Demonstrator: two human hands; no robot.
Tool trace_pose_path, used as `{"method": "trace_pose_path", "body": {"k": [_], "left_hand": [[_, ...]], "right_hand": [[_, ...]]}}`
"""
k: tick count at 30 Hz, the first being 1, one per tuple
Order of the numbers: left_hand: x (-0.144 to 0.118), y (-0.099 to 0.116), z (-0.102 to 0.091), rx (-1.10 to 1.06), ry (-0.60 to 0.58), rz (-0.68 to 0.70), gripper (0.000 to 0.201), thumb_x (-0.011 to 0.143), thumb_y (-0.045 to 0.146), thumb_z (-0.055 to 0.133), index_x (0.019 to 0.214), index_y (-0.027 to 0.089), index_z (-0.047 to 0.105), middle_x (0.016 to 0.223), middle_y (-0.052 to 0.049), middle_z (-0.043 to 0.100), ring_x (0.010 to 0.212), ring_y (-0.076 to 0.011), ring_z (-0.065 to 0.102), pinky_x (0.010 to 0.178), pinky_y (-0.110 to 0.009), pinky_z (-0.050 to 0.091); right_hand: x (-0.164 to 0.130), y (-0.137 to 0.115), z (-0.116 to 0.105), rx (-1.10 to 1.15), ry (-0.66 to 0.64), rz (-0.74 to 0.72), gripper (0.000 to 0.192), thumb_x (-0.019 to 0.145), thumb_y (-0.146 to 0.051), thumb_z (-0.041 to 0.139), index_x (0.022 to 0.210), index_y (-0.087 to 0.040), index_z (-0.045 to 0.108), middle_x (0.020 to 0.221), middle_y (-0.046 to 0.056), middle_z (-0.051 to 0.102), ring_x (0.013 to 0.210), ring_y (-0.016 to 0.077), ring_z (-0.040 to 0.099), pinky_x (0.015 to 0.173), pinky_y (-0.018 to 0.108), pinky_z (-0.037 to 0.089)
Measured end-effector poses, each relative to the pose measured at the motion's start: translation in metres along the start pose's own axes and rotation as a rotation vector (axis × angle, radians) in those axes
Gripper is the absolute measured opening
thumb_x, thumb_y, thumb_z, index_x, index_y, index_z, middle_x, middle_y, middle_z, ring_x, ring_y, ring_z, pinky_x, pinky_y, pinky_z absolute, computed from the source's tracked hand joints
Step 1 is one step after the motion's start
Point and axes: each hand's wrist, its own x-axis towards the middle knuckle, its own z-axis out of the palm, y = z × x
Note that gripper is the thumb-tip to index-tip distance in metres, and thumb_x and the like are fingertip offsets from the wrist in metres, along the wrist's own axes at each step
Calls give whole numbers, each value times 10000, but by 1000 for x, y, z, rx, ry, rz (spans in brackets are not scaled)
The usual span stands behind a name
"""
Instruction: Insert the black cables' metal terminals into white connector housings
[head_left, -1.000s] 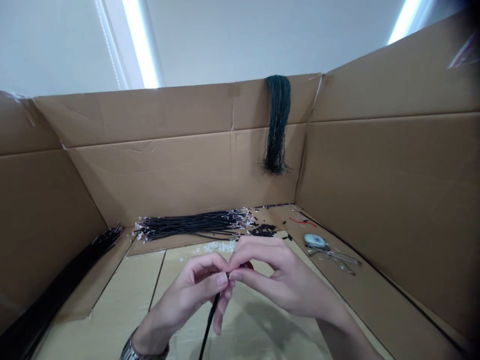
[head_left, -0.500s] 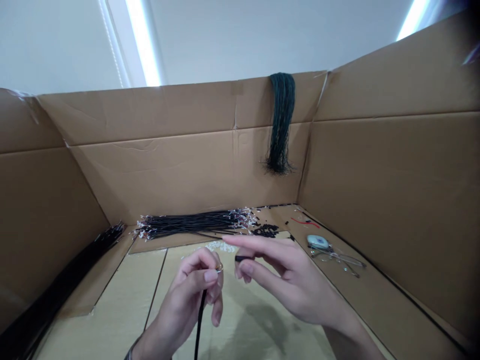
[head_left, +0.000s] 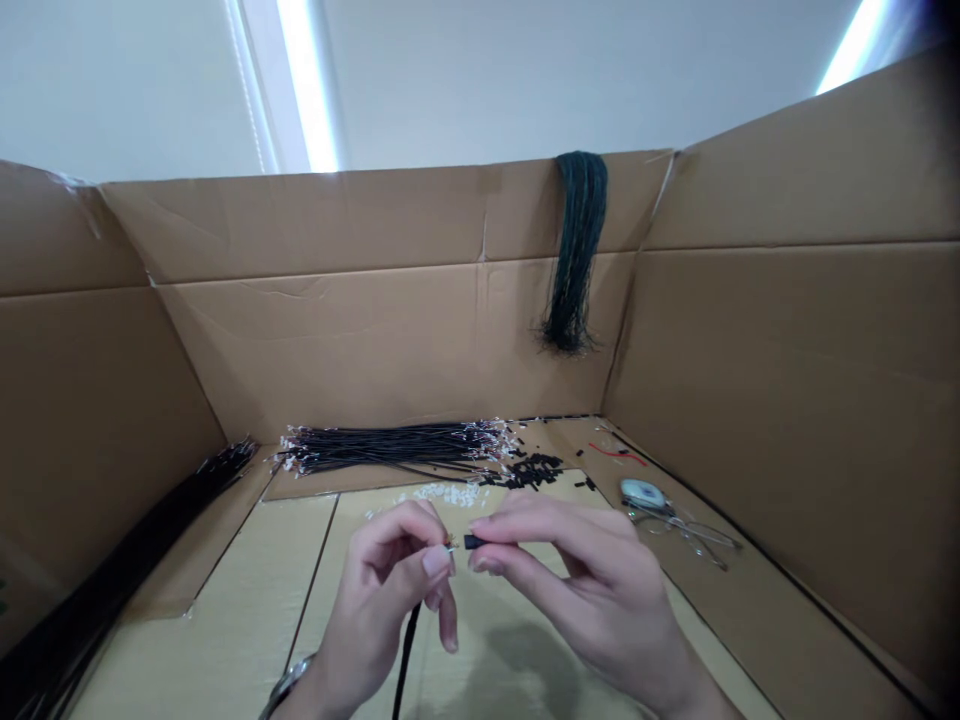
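My left hand (head_left: 382, 600) pinches the end of a black wire (head_left: 405, 655) that hangs down toward me; a small metal tip shows at its end. My right hand (head_left: 577, 590) holds a small black connector piece (head_left: 474, 542) between thumb and forefinger. The piece sits right at the wire's tip, almost touching it. Both hands hover over the cardboard floor (head_left: 247, 600) of a big open box.
A bundle of black wires (head_left: 390, 446) lies along the back wall, with small white pieces (head_left: 442, 493) and black pieces (head_left: 534, 470) in front. Dark wires (head_left: 574, 250) hang over the back wall. Another black wire bundle (head_left: 112, 590) lies left. Glasses (head_left: 686, 530) and a small round item (head_left: 641, 493) lie right.
The hands were pressed together at the wire's end, then drew apart. Now the right hand has brought the black piece back up to the wire tip. The view shifted slightly.
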Motion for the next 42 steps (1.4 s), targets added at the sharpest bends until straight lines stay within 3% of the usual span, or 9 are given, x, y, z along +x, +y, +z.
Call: {"method": "trace_pose_path", "body": {"k": [13, 34, 42], "left_hand": [[0, 1, 6, -3, -37, -8, 116, 910, 257, 643, 823, 185, 670, 752, 42, 488, 487, -24, 581, 424, -96, 506], [0, 7, 10, 123, 13, -11, 224, 884, 328, 676, 748, 155, 636, 708, 46, 488, 444, -24, 579, 414, -93, 449], [-2, 12, 12, 107, -27, -95, 245, 880, 348, 674, 746, 150, 623, 712, 36, 473, 457, -31, 556, 424, -118, 458]], "right_hand": [[-1, -1, 1, 19, -21, 16, 220, 814, -59, 714, 982, -200, 717, 800, 0, 755, 688, 107, 695, 670, 192, 575], [-3, -7, 0, -81, -12, -18, 270, 800, -23, 707, 1009, -194, 695, 826, 12, 761, 694, 109, 696, 690, 191, 581], [-4, -7, -2, -72, -41, -51, 343, 806, 10, 662, 1073, -206, 674, 796, 24, 731, 664, 139, 679, 632, 253, 589]]}}
